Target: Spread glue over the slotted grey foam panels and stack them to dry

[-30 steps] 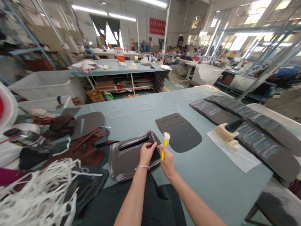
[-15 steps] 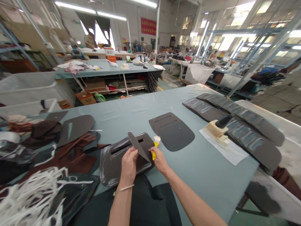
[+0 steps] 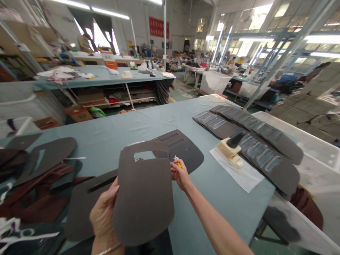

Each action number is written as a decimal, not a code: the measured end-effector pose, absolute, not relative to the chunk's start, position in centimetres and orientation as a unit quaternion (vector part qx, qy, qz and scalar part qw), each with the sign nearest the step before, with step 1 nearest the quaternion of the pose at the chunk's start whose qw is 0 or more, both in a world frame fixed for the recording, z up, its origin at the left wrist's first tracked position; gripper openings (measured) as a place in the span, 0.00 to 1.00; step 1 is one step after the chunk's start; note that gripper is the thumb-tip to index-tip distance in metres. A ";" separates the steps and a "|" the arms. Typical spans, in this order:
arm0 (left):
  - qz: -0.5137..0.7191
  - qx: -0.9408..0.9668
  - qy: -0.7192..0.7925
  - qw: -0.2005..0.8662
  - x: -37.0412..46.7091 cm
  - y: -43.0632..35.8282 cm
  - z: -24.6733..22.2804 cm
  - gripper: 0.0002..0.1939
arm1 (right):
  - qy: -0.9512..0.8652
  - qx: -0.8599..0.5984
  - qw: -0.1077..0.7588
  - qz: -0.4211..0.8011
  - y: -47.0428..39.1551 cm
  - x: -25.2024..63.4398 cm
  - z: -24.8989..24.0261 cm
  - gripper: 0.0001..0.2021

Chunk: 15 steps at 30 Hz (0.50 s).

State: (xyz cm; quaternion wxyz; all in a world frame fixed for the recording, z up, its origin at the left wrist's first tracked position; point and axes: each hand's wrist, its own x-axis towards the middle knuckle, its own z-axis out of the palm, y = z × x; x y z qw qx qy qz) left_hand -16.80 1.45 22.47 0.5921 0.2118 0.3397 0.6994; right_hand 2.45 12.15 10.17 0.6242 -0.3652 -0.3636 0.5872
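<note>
My left hand (image 3: 105, 209) grips the left edge of a dark panel (image 3: 145, 198) with rounded corners and a rectangular slot near its top. The panel is raised and tilted towards me. At its upper right edge, my right hand (image 3: 181, 173) is closed around a small brush (image 3: 179, 164) with a yellow handle and pale bristles. Whether those fingers also pinch the panel I cannot tell. Behind the raised panel, a slotted dark panel (image 3: 190, 156) lies on the table, partly hidden. Another dark panel (image 3: 79, 212) lies to the left, under my left hand.
Overlapping slotted panels (image 3: 265, 156) line the right side of the blue-green table (image 3: 217, 209). A cream block-shaped container with a black top (image 3: 228, 150) stands on a white sheet (image 3: 249, 177). Brown material (image 3: 39, 194) and white strips (image 3: 29, 239) lie left. A person (image 3: 84, 43) stands far back.
My left hand has lifted the dark panel off the one below and turned its broad face towards me. The brush stays in my right hand. The view has shifted right.
</note>
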 end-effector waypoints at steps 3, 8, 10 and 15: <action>0.688 0.193 0.382 0.585 -14.5 3.8 20.3 0.17 | -0.413 -0.430 0.638 0.488 14.0 8.9 8.8 0.13; 0.621 0.230 0.534 0.526 -10.4 8.4 13.3 0.17 | -0.541 -0.582 0.551 0.255 19.0 19.9 7.2 0.09; 0.584 0.257 0.606 0.475 -8.7 10.1 9.9 0.18 | -0.579 -0.615 0.501 0.191 21.4 22.7 6.6 0.07; 0.507 0.313 0.704 0.387 -5.3 13.8 4.3 0.24 | -0.636 -0.629 0.430 0.122 27.2 25.0 5.0 0.05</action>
